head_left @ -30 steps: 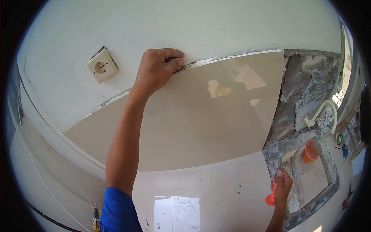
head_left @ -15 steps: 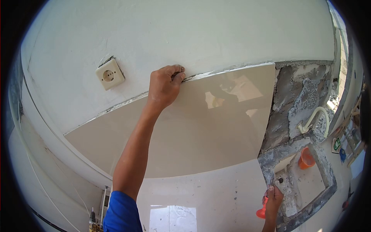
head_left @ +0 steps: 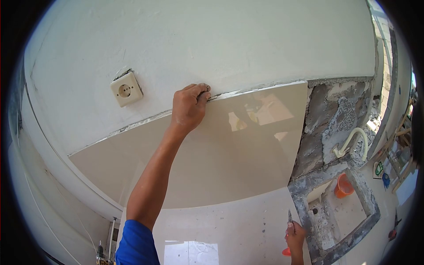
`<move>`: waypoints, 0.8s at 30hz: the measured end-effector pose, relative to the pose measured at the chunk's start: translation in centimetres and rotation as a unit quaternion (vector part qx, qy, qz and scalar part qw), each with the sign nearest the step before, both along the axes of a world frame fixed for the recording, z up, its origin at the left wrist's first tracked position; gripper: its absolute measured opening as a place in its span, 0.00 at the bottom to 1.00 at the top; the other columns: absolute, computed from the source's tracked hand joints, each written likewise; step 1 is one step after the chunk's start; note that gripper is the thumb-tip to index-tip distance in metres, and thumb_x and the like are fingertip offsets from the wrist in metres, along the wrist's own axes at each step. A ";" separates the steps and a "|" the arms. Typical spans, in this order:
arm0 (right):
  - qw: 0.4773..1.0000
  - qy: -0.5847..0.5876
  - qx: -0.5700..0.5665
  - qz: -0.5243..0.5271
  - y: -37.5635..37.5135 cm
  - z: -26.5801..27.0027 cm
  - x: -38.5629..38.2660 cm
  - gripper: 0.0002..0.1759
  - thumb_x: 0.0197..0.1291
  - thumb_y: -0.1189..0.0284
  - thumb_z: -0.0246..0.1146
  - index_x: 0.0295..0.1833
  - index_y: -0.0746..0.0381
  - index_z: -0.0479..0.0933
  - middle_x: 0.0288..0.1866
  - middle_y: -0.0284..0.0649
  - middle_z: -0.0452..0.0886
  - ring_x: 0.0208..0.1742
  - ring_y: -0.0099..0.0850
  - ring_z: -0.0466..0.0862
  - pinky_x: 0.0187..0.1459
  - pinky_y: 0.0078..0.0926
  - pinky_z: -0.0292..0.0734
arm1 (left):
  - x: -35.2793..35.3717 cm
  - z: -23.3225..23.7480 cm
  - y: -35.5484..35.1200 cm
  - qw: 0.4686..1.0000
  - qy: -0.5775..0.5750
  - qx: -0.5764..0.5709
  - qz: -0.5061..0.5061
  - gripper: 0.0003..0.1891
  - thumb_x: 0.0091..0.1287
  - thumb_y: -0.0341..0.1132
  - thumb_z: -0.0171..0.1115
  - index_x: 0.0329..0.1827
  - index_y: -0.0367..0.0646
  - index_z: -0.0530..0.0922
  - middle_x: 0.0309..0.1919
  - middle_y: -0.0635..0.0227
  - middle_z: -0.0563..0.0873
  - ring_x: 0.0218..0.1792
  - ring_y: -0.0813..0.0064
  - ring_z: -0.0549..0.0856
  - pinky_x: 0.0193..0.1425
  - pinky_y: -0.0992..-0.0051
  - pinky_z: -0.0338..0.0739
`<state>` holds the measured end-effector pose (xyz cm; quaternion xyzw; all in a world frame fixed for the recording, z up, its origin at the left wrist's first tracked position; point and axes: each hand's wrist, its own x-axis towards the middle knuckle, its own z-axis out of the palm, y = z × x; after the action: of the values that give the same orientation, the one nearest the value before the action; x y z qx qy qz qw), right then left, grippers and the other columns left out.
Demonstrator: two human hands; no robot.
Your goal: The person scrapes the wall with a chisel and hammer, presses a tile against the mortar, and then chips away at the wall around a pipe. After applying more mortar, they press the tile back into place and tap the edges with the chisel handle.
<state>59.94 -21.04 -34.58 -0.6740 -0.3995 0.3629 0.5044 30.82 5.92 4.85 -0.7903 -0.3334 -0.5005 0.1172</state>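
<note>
A large glossy beige tile (head_left: pixel 221 159) lies against the white wall (head_left: pixel 247 39). My left hand (head_left: pixel 189 106) is at the tile's top edge, thumb and fingers pinched together over the joint with the wall. Anything between those fingertips is too small to make out. Low on the right, my right hand (head_left: pixel 297 235) is closed around a red-handled tool (head_left: pixel 287 251). A narrow pointed metal tip shows above the fist, and the red flared end sticks out below. The tool is held apart from the tile.
A cream wall socket (head_left: pixel 126 89) is left of my left hand. On the right are rough bare masonry (head_left: pixel 316 119), a curved cream tap (head_left: pixel 358 134), and an unfinished basin (head_left: pixel 375 216) with an orange bucket (head_left: pixel 343 185) inside. A drill (head_left: pixel 100 254) is at the lower left.
The view has shifted slightly. My right hand has moved a little left and down and turned, so the tool's metal tip shows. My left hand keeps its pinch at the tile edge.
</note>
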 end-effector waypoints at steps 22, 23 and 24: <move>0.957 -0.223 0.150 0.111 3.4 2.8 -3.3 0.10 0.69 0.71 0.62 0.38 0.67 0.78 0.25 0.49 0.79 0.27 0.48 0.82 0.31 0.44 0.74 | 4.1 2.8 -1.0 0.980 -0.074 -0.184 -0.018 0.09 0.70 0.28 0.68 0.47 0.29 0.87 0.31 0.63 0.90 0.31 0.79 0.86 0.39 0.77 0.82; 0.954 -0.216 0.185 0.099 4.2 6.2 -3.2 0.10 0.69 0.73 0.62 0.36 0.68 0.77 0.24 0.47 0.79 0.25 0.43 0.81 0.30 0.39 0.73 | 4.0 2.3 -0.8 0.978 -0.079 -0.191 -0.022 0.09 0.70 0.28 0.68 0.47 0.29 0.87 0.31 0.63 0.90 0.31 0.79 0.86 0.39 0.78 0.83; 0.947 -0.212 0.219 0.097 5.1 9.5 -3.0 0.08 0.69 0.73 0.63 0.39 0.68 0.78 0.24 0.47 0.77 0.25 0.45 0.79 0.30 0.39 0.72 | 3.9 1.9 -0.6 0.978 -0.094 -0.185 -0.033 0.09 0.71 0.27 0.68 0.47 0.29 0.86 0.31 0.63 0.90 0.31 0.80 0.86 0.39 0.78 0.83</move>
<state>56.96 -15.99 -25.11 -0.5665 -0.6304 0.1623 0.5052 34.76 5.37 6.79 -0.7582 -0.4032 -0.5061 -0.0798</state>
